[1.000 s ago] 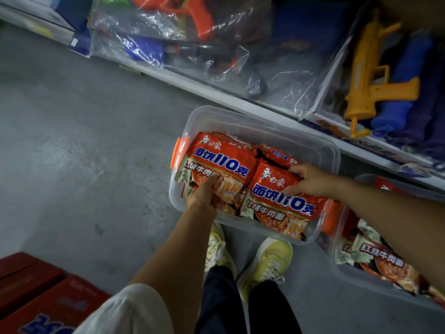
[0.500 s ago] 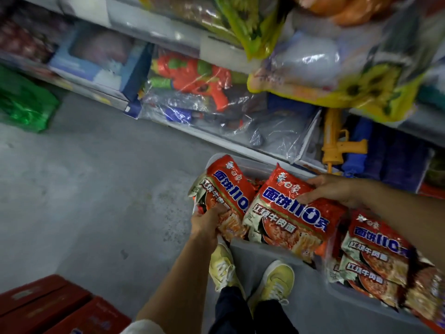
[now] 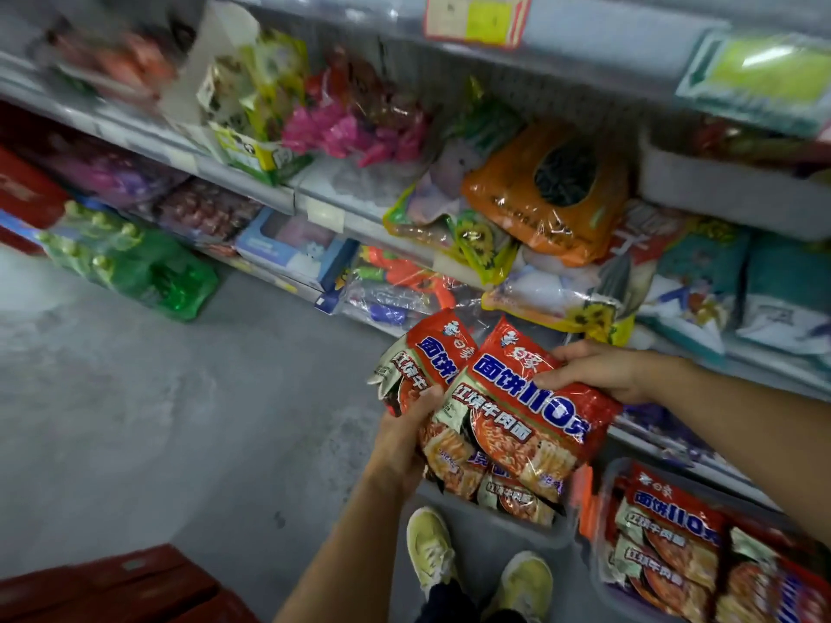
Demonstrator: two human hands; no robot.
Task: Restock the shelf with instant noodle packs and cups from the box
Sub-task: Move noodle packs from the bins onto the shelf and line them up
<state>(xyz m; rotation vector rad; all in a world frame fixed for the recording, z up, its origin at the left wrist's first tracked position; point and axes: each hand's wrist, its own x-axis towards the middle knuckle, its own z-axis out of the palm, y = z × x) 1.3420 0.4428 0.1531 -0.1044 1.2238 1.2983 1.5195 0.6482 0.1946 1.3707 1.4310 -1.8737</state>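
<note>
- Two hands on the job: your left hand (image 3: 407, 436) is wrapped around the lower left side of a bunch of red instant noodle packs (image 3: 503, 406), thumb on the front, fingers tucked behind
- your right hand (image 3: 598, 368) is pinching the top right edge of the front pack, fingers lying over the wrapper
- the bunch is up in the air in front of the lower shelf (image 3: 252, 193), over the clear plastic box (image 3: 508, 530) on the floor, which has more packs in it
- can't tell exactly how many packs you're holding, at least two fronts show, with more edges peeking out underneath
- second clear bin (image 3: 605, 555) sits just right of the first, orange latch between them, with the same red packs inside
- the shelf is crammed with bagged stuff: an orange bag (image 3: 539, 195), pink wrappers, teal bags off to the right, mostly blurry
- green shrink-wrapped bottles (image 3: 135, 267) sit on the floor at left, red crates (image 3: 112, 586) in the bottom left corner
- your yellow sneakers (image 3: 431, 548) are planted on the grey floor right by the box
</note>
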